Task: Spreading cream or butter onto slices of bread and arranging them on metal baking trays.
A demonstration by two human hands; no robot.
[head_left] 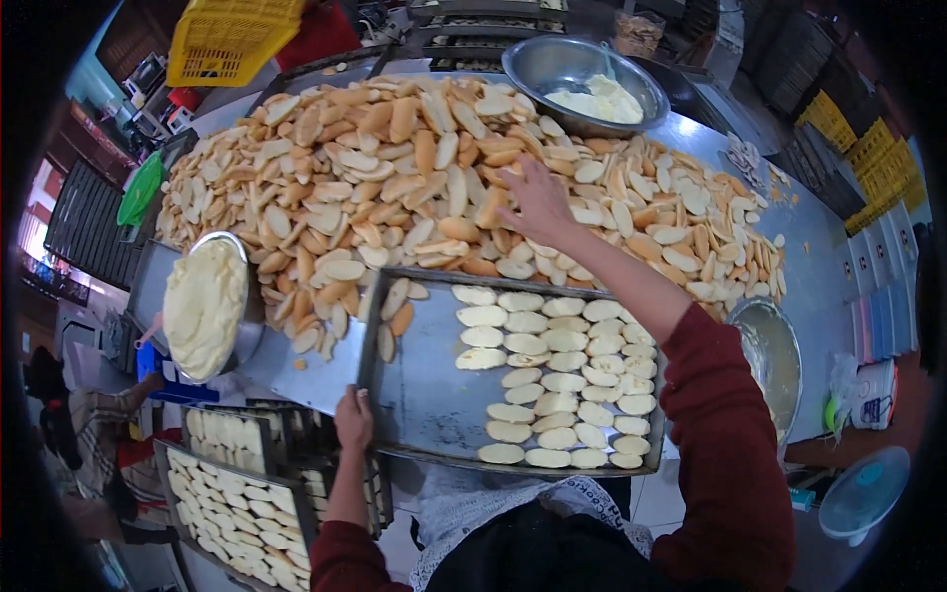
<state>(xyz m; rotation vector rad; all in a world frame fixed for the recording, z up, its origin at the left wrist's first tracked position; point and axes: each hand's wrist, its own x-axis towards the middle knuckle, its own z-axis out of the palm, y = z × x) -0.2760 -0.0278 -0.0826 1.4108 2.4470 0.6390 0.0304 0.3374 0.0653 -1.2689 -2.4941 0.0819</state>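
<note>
A metal baking tray [419, 405] lies at the near edge of the table, with rows of cream-topped bread slices [557, 405] over its middle and right side; its left part is bare metal. My left hand [353, 419] grips the tray's left rim near the front corner. Stretched across the tray, my right arm reaches to a large heap of sliced bread [395, 168]. Spread fingers of my right hand [541, 202] touch the slices at the heap's middle; I see nothing held in them.
A bowl of pale cream [205, 311] stands left, another metal bowl [587, 89] behind the heap, and a third bowl [764, 360] at right. Filled trays [237, 518] are racked at lower left. A yellow crate [232, 44] is at back left. Another person [99, 434] stands at far left.
</note>
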